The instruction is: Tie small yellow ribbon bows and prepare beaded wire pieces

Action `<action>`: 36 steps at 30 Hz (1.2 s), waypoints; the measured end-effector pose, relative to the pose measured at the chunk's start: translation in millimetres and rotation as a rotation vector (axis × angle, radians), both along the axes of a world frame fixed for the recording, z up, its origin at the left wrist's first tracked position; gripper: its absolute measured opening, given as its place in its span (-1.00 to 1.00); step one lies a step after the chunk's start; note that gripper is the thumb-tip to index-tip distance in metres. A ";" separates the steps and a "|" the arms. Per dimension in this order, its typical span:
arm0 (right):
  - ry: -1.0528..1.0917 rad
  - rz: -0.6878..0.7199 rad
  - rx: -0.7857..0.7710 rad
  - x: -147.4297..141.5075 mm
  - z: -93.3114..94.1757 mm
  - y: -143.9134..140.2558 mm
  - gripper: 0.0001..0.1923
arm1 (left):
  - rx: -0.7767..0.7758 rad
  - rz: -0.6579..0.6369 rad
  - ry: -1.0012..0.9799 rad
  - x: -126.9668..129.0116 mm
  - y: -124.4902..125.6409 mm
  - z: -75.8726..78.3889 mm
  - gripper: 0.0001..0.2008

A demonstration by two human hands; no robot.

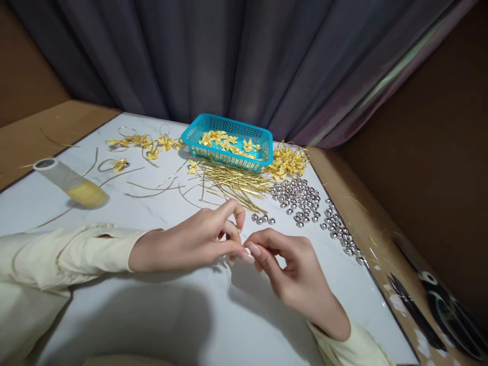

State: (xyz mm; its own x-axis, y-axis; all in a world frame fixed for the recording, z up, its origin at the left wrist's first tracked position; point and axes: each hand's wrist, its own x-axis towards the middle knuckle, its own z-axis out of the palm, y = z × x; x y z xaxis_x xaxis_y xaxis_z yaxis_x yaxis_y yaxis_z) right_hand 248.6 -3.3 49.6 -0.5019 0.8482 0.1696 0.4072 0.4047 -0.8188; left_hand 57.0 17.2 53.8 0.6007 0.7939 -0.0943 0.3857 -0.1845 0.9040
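My left hand (206, 234) and my right hand (290, 264) meet fingertip to fingertip over the white board. Both are closed in a pinch, thumbs against forefingers. Whatever lies between the fingertips is too small or too hidden to name. Just beyond them lies a pile of gold wire pieces (236, 183). A few silver beads (263, 219) sit close behind the right hand, with a larger heap of silver beads (297, 198) farther off to the right.
A blue basket (229, 124) at the back holds yellow ribbon flowers (221, 140). More yellow flowers (287, 161) are heaped to its right. Wired flowers (163, 142) lie at the left. A clear tube (72, 183) with yellow contents lies left. Scissors (453, 310) and black tweezers (415, 310) lie right.
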 end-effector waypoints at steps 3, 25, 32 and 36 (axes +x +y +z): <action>-0.076 0.024 0.262 0.1 -6.6 -2.7 -0.80 | -0.006 -0.042 0.029 -0.2 3.6 1.7 -0.86; -0.022 0.009 0.289 13.1 10.0 2.9 -0.81 | -0.234 0.102 -0.142 -2.3 6.1 16.5 -0.91; -0.033 0.026 0.302 12.2 6.3 1.5 -0.80 | -0.155 0.035 -0.065 -2.7 5.2 16.7 -0.83; -0.061 0.026 0.316 12.8 6.1 0.8 -0.78 | -0.049 0.036 -0.060 -2.2 4.8 16.3 -0.81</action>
